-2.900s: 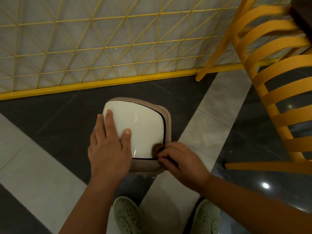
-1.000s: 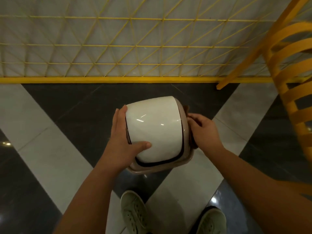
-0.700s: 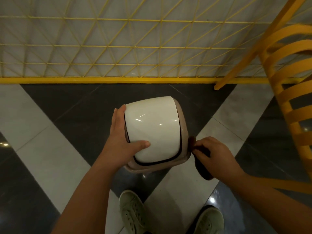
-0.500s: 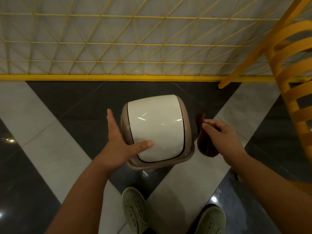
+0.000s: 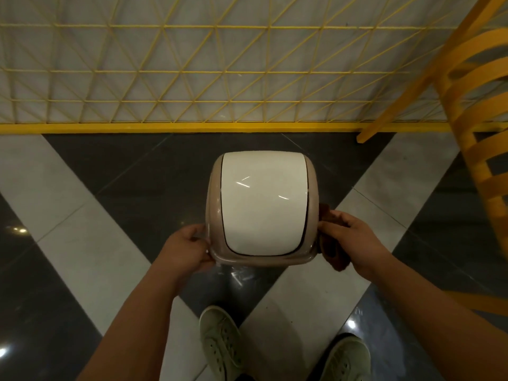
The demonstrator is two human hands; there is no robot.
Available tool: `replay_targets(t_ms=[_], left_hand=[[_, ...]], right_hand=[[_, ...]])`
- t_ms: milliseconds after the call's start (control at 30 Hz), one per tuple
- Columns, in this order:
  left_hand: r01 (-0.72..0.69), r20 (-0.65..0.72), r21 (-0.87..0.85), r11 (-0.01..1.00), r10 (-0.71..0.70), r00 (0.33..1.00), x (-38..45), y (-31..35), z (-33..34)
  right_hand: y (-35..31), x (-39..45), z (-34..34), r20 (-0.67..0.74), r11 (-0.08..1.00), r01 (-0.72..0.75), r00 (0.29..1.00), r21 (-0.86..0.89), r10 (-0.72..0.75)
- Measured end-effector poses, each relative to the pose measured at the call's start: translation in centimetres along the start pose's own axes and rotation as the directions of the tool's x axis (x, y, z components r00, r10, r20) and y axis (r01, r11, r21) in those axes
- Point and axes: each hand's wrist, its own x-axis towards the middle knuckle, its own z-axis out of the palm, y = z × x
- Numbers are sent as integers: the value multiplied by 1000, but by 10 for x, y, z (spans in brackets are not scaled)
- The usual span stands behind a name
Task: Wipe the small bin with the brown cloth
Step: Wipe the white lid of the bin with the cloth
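- The bin (image 5: 262, 207), tan with a glossy white domed lid (image 5: 264, 202), sits between the two hands above the floor (image 5: 82, 243); whether it rests on the floor or is lifted cannot be told.
- The left hand (image 5: 182, 250) grips the bin's lower left edge; its fingers (image 5: 192, 235) are curled against the tan rim, the tips hidden behind the edge.
- The right hand (image 5: 353, 243) is at the bin's right side, its fingers (image 5: 334, 225) curled round the cloth (image 5: 334, 254).
- The cloth, dark brown, is bunched between those fingers and the bin's right wall, touching the wall; part hangs below the palm.
- Beyond the fingers, past the bin, a yellow wire grid (image 5: 192, 72) stands on a yellow base rail against a pale wall.
- To the right of the right fingers stands a yellow slatted chair (image 5: 472, 105), well apart from the bin.
- Below the hands, nearer the person, two pale green shoes (image 5: 220, 345) stand on the dark and light tiled floor.
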Motion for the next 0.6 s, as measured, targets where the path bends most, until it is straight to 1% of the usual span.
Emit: replay_targets(t_ms=[67,167,367,600], left_hand=[[1,38,-56,998,1,999,3,3,9],[-16,33,-102,995,20,999,7,7,17],[-16,20,-91,996,18,1000,10,6,18],[-11,28,-114,993,14,1000,10,5,18]], right_hand=[[0,1,-5,-49,999,12,999,41,-10],[-2,3,-10,-65,999,23,998,34,-20],[2,4,-8,-69,997,34,997,68,-30],[0,2,-7,-71,998,44,997,46,-41]])
